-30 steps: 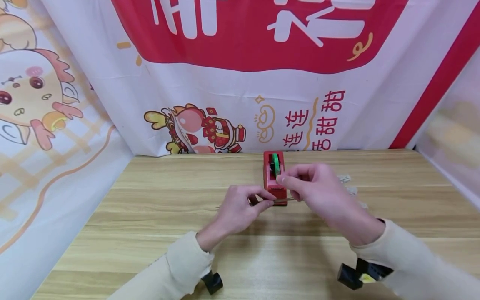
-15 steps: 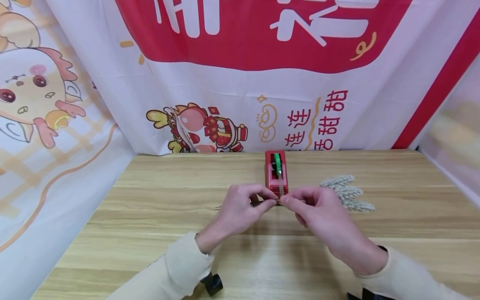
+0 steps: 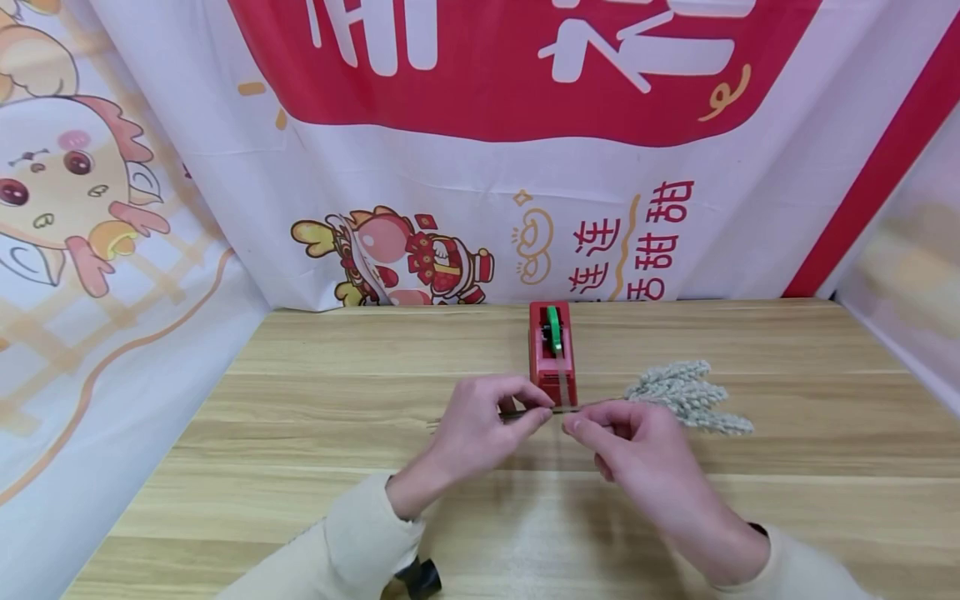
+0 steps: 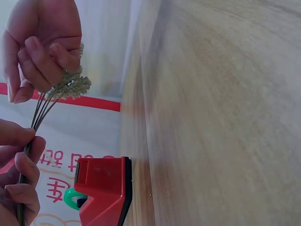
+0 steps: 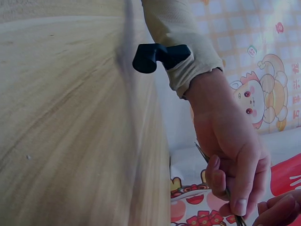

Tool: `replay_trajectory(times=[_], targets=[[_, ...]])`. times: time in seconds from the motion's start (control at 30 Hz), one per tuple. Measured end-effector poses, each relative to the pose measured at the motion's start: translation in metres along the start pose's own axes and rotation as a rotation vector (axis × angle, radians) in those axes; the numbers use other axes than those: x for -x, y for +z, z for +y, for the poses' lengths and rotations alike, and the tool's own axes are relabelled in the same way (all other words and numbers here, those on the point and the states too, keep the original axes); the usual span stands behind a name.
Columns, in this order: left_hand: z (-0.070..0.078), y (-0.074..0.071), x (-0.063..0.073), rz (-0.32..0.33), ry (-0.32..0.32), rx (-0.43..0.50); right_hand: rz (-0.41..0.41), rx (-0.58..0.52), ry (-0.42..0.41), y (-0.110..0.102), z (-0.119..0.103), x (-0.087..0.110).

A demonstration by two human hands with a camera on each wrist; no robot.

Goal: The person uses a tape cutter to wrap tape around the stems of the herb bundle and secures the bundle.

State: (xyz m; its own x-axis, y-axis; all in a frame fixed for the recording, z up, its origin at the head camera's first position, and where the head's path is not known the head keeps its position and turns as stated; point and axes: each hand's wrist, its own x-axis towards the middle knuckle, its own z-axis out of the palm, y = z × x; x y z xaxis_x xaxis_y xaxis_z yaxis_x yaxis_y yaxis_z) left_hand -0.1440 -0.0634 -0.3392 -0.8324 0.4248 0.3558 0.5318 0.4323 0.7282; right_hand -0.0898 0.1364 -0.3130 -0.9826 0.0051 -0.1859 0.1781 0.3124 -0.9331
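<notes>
My left hand (image 3: pixel 476 429) pinches the thin stems of a bunch of dried flowers, whose pale grey-green heads (image 3: pixel 686 396) point to the right. In the left wrist view the stems (image 4: pixel 40 113) fan out above the left fingers. My right hand (image 3: pixel 648 454) pinches the end of a clear tape strip (image 3: pixel 565 383), fingertips close to the stems. That strip runs from a red tape dispenser (image 3: pixel 538 358) with a green roll (image 3: pixel 554 329), just beyond the hands. The right fingers partly hide the tape's end.
The wood-grain table (image 3: pixel 360 358) ends at a printed white and red cloth backdrop (image 3: pixel 465 167). Another printed cloth (image 3: pixel 112 358) hangs along the left side. A black wrist camera (image 3: pixel 423 579) sits below the left sleeve.
My right hand has moved from the dispenser toward the body, drawing out the tape strip past the stems. The flower heads, mostly hidden earlier, now show beyond it. The left hand has barely moved.
</notes>
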Motion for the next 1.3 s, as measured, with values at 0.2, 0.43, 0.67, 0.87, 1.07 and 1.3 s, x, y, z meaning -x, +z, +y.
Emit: replay_trajectory(times=[0.2,0.43,0.67,0.87,1.07,1.3], targets=[[0.0,0.0,0.003,0.005,0.028,0.002,0.021,-0.006,0.026,0.004,0.007,0.002],[0.002,0.002,0.006,0.027,0.048,-0.011,0.034,-0.011,0.032,0.007,0.017,0.002],[0.003,0.005,0.007,0.046,0.058,0.017,0.074,-0.056,0.029,0.013,0.027,-0.004],[-0.001,0.01,0.008,0.045,0.099,0.029,0.113,-0.153,0.058,0.022,0.032,-0.009],[-0.003,0.012,0.008,0.052,0.104,0.039,0.157,-0.25,0.095,0.028,0.035,-0.011],[-0.001,0.01,0.008,0.047,0.064,0.059,0.189,-0.302,0.081,0.033,0.037,-0.013]])
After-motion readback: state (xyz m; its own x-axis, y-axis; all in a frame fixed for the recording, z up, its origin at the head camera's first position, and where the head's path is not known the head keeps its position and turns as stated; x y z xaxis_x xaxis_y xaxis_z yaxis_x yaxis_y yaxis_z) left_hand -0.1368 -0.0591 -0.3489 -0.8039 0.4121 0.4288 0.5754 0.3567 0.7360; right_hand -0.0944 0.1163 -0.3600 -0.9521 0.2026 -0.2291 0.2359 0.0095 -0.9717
